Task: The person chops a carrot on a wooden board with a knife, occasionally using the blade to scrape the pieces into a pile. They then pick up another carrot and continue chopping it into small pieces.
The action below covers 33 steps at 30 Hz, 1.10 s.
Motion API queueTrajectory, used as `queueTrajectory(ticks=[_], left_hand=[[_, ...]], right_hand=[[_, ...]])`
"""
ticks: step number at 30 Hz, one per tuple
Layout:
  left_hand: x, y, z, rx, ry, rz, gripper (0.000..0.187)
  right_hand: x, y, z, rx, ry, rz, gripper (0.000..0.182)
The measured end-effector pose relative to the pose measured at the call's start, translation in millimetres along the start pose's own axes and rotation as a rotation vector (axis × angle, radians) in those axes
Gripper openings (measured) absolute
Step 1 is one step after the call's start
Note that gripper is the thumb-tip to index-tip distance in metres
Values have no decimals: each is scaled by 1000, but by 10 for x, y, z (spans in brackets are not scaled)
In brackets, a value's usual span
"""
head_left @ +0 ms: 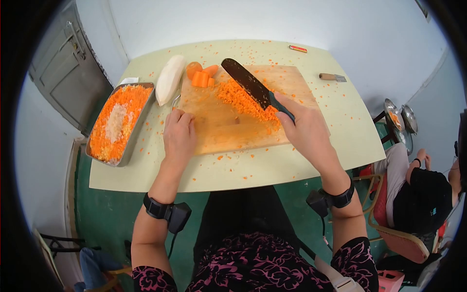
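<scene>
My right hand (307, 130) is wrapped round the dark handle of a kitchen knife (248, 82). The wide dark blade lies slantwise over a heap of finely chopped carrot (238, 100) on the wooden cutting board (219, 134). At the board's left edge, my left hand (179, 135) is closed with its fingers curled against the edge. Just beyond those fingers lies a thin metal thing (175, 101), partly hidden. Cut carrot pieces (200, 78) sit at the board's far left corner, beside a long peeled white radish (170, 78).
A metal tray (127, 153) of chopped carrot with a pale heap stands at the table's left. At the far right lie a small wooden-handled tool (332, 77) and a red-and-yellow packet (297, 48). Carrot bits dot the table (350, 141). Another person (421, 194) sits at right.
</scene>
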<state>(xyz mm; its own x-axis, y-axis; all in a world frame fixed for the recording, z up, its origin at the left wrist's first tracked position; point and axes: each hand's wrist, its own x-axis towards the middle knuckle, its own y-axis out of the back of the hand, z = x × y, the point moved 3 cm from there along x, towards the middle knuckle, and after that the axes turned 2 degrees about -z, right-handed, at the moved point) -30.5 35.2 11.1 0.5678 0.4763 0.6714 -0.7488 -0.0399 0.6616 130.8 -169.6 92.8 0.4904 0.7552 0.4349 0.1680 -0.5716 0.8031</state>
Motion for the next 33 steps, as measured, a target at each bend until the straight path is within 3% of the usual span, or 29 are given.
queueTrajectory(ticks=[3, 6, 18, 21, 24, 27, 30, 33], left_hand=[[-2, 1, 8, 3, -12, -7, 7], [-13, -18, -34, 14, -15, -9, 7], [-8, -9, -5, 1, -12, -4, 6], [12, -13, -12, -3, -2, -8, 6], [-1, -7, -21, -6, 7, -8, 7], [-5, -19, -22, -3, 22, -22, 6], [1, -11, -23, 1, 25, -31, 6], [-10, -10, -27, -3, 5, -7, 6]], right_hand=[[-33, -185, 38, -88, 111, -31, 34], [-2, -42, 5, -16, 0, -68, 33], [-91, -9, -105, 15, 36, -35, 34], [-70, -32, -102, -88, -41, -179, 34], [-54, 44, -105, 2, -18, -126, 33], [-90, -91, -87, -16, 190, -33, 34], [-75, -4, -149, -70, -51, -206, 33], [-64, 58, -192, -3, -47, -168, 33]])
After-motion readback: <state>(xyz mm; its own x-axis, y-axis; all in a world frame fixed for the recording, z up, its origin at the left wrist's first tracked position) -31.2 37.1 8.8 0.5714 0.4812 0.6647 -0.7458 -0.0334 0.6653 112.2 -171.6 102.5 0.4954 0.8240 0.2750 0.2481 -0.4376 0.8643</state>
